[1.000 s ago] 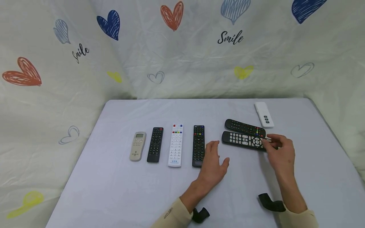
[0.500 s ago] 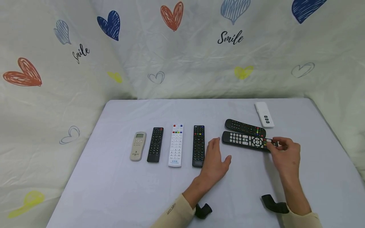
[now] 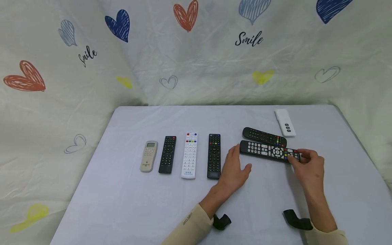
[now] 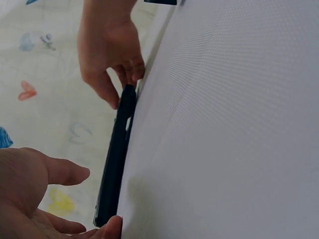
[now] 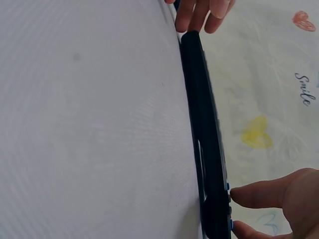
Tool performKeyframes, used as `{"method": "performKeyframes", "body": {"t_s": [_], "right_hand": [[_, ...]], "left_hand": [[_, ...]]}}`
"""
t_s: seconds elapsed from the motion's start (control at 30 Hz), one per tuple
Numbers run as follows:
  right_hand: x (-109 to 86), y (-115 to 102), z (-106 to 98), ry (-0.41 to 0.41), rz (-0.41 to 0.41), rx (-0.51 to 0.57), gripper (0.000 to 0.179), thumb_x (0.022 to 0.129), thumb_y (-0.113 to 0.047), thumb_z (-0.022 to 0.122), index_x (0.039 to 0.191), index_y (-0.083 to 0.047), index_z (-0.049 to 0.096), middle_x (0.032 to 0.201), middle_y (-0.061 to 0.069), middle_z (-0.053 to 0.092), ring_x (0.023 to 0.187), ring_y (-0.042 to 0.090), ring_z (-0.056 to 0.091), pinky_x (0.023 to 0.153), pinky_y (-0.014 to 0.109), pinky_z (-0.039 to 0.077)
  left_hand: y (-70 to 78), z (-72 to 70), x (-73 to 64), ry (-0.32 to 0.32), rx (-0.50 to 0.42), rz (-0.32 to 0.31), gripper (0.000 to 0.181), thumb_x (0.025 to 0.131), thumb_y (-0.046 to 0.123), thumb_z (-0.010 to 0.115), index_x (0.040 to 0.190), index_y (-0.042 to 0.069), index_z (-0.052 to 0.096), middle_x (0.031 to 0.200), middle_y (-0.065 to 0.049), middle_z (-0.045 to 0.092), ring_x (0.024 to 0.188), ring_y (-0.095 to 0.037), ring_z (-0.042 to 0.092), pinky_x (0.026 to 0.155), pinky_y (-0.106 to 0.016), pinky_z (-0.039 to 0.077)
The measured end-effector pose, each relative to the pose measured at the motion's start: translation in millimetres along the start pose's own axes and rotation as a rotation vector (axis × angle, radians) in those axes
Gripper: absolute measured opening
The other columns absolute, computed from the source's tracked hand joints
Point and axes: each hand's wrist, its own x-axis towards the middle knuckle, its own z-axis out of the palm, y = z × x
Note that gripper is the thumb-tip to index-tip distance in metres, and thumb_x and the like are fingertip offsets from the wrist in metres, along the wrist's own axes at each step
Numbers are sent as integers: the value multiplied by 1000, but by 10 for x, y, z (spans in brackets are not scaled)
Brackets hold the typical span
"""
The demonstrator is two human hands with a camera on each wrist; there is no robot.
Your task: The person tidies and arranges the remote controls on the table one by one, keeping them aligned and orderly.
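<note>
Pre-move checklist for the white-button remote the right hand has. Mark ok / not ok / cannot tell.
1. Right grip on the white-button remote: ok, pinched at its right end.
2. Left grip free: ok, holds nothing.
3. Left fingertips touching the remote's left end: cannot tell, at or very near it.
4. Gap to the black remote behind: cannot tell, edges meet or nearly so.
5. Parallel to the row's right-end remote: not ok, lies crosswise.
6. Far white remote clear of both hands: ok.
</note>
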Motion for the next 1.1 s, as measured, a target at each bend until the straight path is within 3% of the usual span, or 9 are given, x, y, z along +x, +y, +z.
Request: {"method": "performKeyframes", "body": {"t_s": [0.33, 0.7, 0.8, 0.9, 1.03, 1.1], "right_hand": [[19, 9, -14, -49, 6, -6, 63, 102, -21, 60, 156, 3, 38, 144, 32, 46, 126, 42, 49, 80, 31, 39], [51, 14, -19, -75, 18, -18, 63, 103, -23, 59, 154, 8, 38, 145, 33, 47, 128, 43, 48, 86, 35, 42], [57, 10, -26, -85, 21, -20, 63, 104, -24, 58, 155, 8, 38, 146, 33, 47, 129, 43, 48, 86, 35, 41], [61, 13, -45, -96, 9, -26, 63, 104, -24, 57, 155, 7, 39, 148, 34, 47, 132, 44, 47, 92, 41, 43], [70, 27, -73, -112, -8, -36, 61, 105, -23, 56, 156, 7, 38, 152, 35, 44, 137, 46, 44, 100, 51, 43], [77, 36, -81, -114, -9, -39, 62, 105, -23, 56, 156, 7, 38, 152, 35, 44, 137, 46, 44, 98, 49, 43]], "left_hand": [[25, -17, 22, -4, 19, -3, 72, 100, 21, 68, 162, 8, 34, 166, -8, 38, 155, -19, 37, 126, -35, 35], [24, -27, 25, 23, -49, 4, 68, 98, 18, 71, 158, 8, 40, 159, -8, 45, 139, -18, 53, 116, -33, 47], [19, -30, 17, 35, -72, 4, 68, 97, 17, 72, 157, 8, 42, 153, -10, 48, 134, -19, 56, 109, -32, 51], [20, -34, 11, 34, -69, -13, 68, 96, 17, 73, 156, 7, 43, 145, -10, 51, 127, -17, 58, 99, -27, 53], [26, -38, 13, 8, -61, -35, 70, 97, 17, 73, 157, 5, 41, 141, -11, 50, 118, -12, 60, 90, -21, 52], [20, -35, 24, -15, -48, -44, 72, 97, 18, 73, 158, 4, 39, 141, -11, 49, 112, -10, 60, 87, -20, 51]]}}
